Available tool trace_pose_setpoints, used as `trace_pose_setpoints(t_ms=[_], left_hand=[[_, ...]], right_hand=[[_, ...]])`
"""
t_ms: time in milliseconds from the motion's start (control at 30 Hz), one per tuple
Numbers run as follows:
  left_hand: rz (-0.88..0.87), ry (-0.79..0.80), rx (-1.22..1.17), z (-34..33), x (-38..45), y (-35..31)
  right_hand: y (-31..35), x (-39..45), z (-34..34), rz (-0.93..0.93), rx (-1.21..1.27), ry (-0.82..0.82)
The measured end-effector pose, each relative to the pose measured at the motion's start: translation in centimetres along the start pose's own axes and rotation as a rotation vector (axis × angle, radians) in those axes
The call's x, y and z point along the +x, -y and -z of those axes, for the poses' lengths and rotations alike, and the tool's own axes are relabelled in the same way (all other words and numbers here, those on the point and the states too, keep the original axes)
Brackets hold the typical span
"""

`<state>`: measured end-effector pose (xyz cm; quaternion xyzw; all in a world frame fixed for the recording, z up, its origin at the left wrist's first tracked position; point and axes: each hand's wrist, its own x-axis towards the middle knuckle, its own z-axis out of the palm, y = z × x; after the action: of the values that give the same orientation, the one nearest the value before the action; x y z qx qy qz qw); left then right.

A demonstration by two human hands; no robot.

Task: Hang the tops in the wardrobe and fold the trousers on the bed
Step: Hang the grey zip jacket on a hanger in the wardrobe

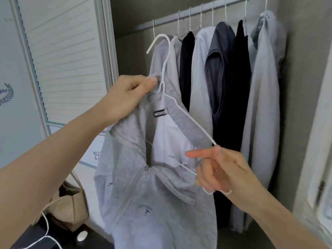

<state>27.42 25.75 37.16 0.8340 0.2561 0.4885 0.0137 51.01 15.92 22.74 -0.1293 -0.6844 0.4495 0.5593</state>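
Behind the hands, an open wardrobe holds a rail [212, 10] with a row of grey, white and dark tops [221, 72] on thin white hangers, packed close along its right stretch. Left of that row the rail runs bare toward the slatted door [61, 56].

In front hangs a grey zip hoodie [143, 186] on a tilted white wire hanger [168, 72]. The left hand [131, 97] pinches the collar and hanger neck together, fingers curled tight. Below and right of that grip, the right hand [221, 171] curls round the hanger's lower arm near its corner, forefinger out straight. The hook points up-left, below the rail and apart from it. Under the left forearm sit a beige bag [66, 209] and a white cable [47, 229].
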Motion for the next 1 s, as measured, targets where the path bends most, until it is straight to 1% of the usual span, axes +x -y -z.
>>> trace_pose_setpoints(t_ms=[67,100,133,267,367,433,467,533,567,600,633,667,700,733,767,800,833,900,967,1000], left_hand=[[-0.066,0.052,0.168,0.6,-0.4,1.1],[-0.061,0.047,0.228,0.7,-0.8,1.7],[-0.032,0.034,0.233,0.7,-1.4,2.1],[0.061,-0.044,-0.007,-0.7,-2.9,1.9],[0.067,-0.08,-0.09,-0.3,-2.5,0.9],[0.044,-0.051,-0.081,0.3,-2.2,0.5],[0.039,-0.049,-0.052,0.5,-2.0,0.4],[0.085,-0.064,-0.052,0.7,-1.8,0.6],[0.12,-0.076,-0.087,0.8,-1.8,0.8],[0.156,-0.085,-0.135,0.8,-1.8,1.2],[0.188,-0.09,-0.18,0.7,-1.9,1.7],[0.22,-0.094,-0.215,0.7,-2.1,2.1],[0.25,-0.096,-0.233,0.7,-2.3,2.7],[0.275,-0.101,-0.248,0.7,-2.5,3.1],[0.303,-0.113,-0.274,0.7,-2.7,3.7],[0.342,-0.131,-0.301,0.9,-3.0,4.2],[0.381,-0.158,-0.321,1.1,-3.4,4.8],[0.437,-0.22,-0.303,1.8,-4.0,6.0],[0.467,-0.274,-0.218,2.3,-4.6,7.3],[0.48,-0.314,-0.174,2.4,-4.9,7.8]], right_hand=[[1.5,-0.7,0.8,0.059,-0.003,-0.017],[2.1,-1.0,1.1,0.072,-0.013,-0.008],[2.5,-1.2,1.2,0.066,-0.012,0.011],[2.3,-1.1,0.4,-0.075,-0.047,0.067],[1.3,-0.8,-0.1,-0.151,-0.044,0.066],[1.1,-0.3,0.4,-0.217,0.081,0.113],[1.2,0.0,0.8,-0.243,0.21,0.155],[1.5,0.8,1.7,-0.306,0.58,0.22],[1.4,1.2,2.1,-0.344,0.688,0.197],[1.1,1.5,2.4,-0.393,0.649,0.149],[0.6,1.7,2.5,-0.452,0.467,0.092],[0.0,1.9,2.3,-0.489,0.183,0.068],[-0.6,1.8,2.0,-0.483,-0.163,0.101],[-1.4,1.4,1.6,-0.437,-0.515,0.187],[-2.2,1.0,1.4,-0.351,-0.85,0.279],[-2.7,0.6,1.2,-0.256,-1.121,0.332],[-2.9,0.2,1.2,-0.202,-1.303,0.356],[-2.9,-0.3,1.4,-0.177,-1.536,0.362],[-2.4,-0.6,1.8,-0.135,-1.698,0.357],[-2.1,-0.8,2.0,-0.083,-1.75,0.36]])
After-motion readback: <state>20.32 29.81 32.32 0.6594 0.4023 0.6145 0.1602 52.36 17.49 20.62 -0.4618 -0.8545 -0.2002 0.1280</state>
